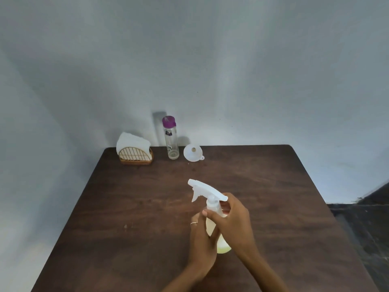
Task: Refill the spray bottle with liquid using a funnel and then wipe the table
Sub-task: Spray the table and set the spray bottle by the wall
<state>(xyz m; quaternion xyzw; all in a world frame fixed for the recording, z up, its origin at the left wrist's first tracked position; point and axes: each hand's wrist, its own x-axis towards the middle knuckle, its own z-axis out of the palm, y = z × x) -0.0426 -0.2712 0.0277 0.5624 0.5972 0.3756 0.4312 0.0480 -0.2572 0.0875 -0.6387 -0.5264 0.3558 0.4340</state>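
A white spray bottle (212, 205) with a trigger head stands on the dark wooden table (126, 207), a little pale yellow liquid at its bottom. My left hand (202, 239) grips the bottle's body from the left. My right hand (233, 220) holds the neck just under the trigger head, fingers curled round it. A white funnel (193, 153) lies at the table's back edge. To its left stands a clear glass bottle (171, 142) with a purple cap, looking nearly empty.
A wicker holder with white paper napkins (134, 149) stands at the back left corner. A grey wall rises right behind the table. The table's right edge drops to a dark floor (362, 228).
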